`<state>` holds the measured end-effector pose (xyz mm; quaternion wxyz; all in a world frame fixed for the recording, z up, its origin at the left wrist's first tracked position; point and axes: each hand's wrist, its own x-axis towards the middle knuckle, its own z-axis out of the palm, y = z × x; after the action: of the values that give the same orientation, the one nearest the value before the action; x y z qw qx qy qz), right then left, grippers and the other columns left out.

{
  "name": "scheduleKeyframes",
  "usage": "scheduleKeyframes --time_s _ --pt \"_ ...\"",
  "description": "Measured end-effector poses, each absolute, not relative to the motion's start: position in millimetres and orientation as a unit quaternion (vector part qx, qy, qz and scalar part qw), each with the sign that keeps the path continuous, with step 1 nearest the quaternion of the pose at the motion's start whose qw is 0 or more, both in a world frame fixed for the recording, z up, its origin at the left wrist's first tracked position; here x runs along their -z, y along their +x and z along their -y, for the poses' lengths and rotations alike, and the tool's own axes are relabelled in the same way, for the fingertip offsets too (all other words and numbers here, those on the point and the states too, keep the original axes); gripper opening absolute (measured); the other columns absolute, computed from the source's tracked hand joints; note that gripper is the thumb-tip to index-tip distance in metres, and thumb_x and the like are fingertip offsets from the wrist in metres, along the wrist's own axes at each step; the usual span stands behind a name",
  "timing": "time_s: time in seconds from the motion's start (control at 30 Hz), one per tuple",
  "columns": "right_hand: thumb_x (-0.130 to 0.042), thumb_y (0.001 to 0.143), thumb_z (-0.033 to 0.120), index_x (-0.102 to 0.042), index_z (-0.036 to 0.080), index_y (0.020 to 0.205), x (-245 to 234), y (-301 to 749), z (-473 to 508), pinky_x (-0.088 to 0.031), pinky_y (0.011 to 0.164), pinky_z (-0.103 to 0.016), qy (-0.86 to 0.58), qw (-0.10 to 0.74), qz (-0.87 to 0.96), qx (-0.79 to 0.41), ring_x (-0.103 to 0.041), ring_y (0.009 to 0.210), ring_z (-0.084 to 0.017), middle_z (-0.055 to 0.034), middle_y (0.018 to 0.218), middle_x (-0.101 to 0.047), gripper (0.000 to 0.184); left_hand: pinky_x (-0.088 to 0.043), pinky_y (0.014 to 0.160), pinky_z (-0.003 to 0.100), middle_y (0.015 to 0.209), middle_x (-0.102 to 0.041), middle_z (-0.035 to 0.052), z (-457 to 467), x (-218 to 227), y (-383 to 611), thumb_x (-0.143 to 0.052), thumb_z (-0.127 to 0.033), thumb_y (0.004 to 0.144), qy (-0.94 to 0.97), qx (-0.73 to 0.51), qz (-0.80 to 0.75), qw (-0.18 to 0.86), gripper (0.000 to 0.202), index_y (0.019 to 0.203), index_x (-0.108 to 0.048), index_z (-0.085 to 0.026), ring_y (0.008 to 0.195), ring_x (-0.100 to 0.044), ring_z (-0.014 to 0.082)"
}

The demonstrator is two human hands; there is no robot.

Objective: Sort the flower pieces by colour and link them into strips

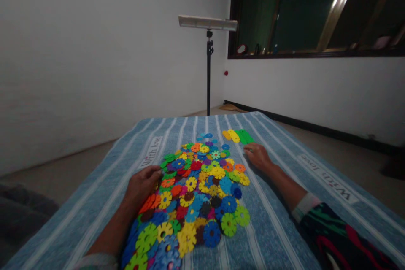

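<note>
From here I read the right hand [257,156] as loosely curled, its hold unclear, beside the green row [245,136], the left hand [144,183] partly closed, contents hidden, against the mixed discs [218,172]; colour-sorting, seemingly, calling for another matching piece.

Pale walls [110,50] met behind a flat panel [205,23] on a black stand [208,80]; dark window [303,12] sat at right, dark skirting [300,123] below

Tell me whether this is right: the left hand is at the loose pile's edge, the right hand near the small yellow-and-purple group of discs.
Wrong colour: the head view shows the small group near the right hand as yellow and green, not purple. The rest stands.
</note>
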<state>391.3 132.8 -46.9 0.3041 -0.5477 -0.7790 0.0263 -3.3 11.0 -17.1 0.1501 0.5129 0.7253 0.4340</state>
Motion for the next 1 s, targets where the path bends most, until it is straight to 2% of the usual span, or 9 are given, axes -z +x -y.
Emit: scheduleKeyframes --time_s 0.27,0.4,0.5,0.6,0.77,1.0 --pt "-0.055 0.085 0.032 -0.073 0.018 0.103 31 309 -133 -0.042 0.084 -0.025 -0.515 0.22 0.823 -0.095 -0.062 0.101 -0.02 -0.0088 0.107 -0.07 0.029 -0.052 0.065 0.026 0.07 -0.074 0.0 -11 20 -5 -0.059 -0.047 0.059 0.526 -0.43 -0.717 0.152 0.031 0.072 -0.07 -0.021 0.071 -0.068 0.0218" --pt "-0.056 0.083 0.035 -0.074 0.017 0.091 33 287 -136 -0.042 0.08 -0.027 -0.541 0.221 0.803 -0.121 -0.063 0.098 -0.022 -0.011 0.103 -0.071 0.027 -0.052 0.062 0.026 0.067 -0.073 -0.0011 -10 20 -5 -0.059 -0.047 0.059 0.523 -0.435 -0.717 0.154 0.03 0.072 -0.07 -0.021 0.067 -0.067 0.0209" --pt "-0.057 0.081 0.03 -0.075 0.016 0.085 36 280 -138 -0.042 0.079 -0.028 -0.554 0.239 0.787 -0.131 -0.063 0.097 -0.022 -0.0112 0.101 -0.072 0.023 -0.052 0.06 0.026 0.064 -0.072 -0.0017 -11 21 -5 -0.06 -0.047 0.058 0.523 -0.435 -0.716 0.157 0.029 0.07 -0.07 -0.022 0.064 -0.067 0.0207" --pt "-0.059 0.078 0.026 -0.075 0.018 0.084 38 280 -139 -0.043 0.078 -0.026 -0.549 0.271 0.777 -0.145 -0.063 0.094 -0.02 -0.0078 0.098 -0.073 0.019 -0.052 0.059 0.027 0.063 -0.072 -0.0016 -11 21 -5 -0.06 -0.047 0.057 0.512 -0.442 -0.719 0.162 0.03 0.071 -0.07 -0.022 0.064 -0.067 0.0212" --pt "-0.056 0.076 0.021 -0.074 0.018 0.073 37 298 -142 -0.043 0.067 -0.022 -0.523 0.324 0.767 -0.181 -0.064 0.076 -0.015 -0.001 0.075 -0.072 0.019 -0.052 0.06 0.027 0.065 -0.073 -0.0002 -12 19 -5 -0.059 -0.046 0.055 0.506 -0.442 -0.724 0.157 0.03 0.07 -0.07 -0.022 0.066 -0.067 0.0221" --pt "-0.053 0.071 0.024 -0.07 0.016 0.062 29 388 -151 -0.042 0.059 -0.026 -0.539 0.389 0.725 -0.178 -0.059 0.062 -0.016 -0.002 0.061 -0.065 0.021 -0.052 0.061 0.027 0.066 -0.073 0.001 -9 12 -1 -0.06 -0.046 0.053 0.514 -0.439 -0.722 0.149 0.028 0.067 -0.069 -0.023 0.068 -0.067 0.0226"
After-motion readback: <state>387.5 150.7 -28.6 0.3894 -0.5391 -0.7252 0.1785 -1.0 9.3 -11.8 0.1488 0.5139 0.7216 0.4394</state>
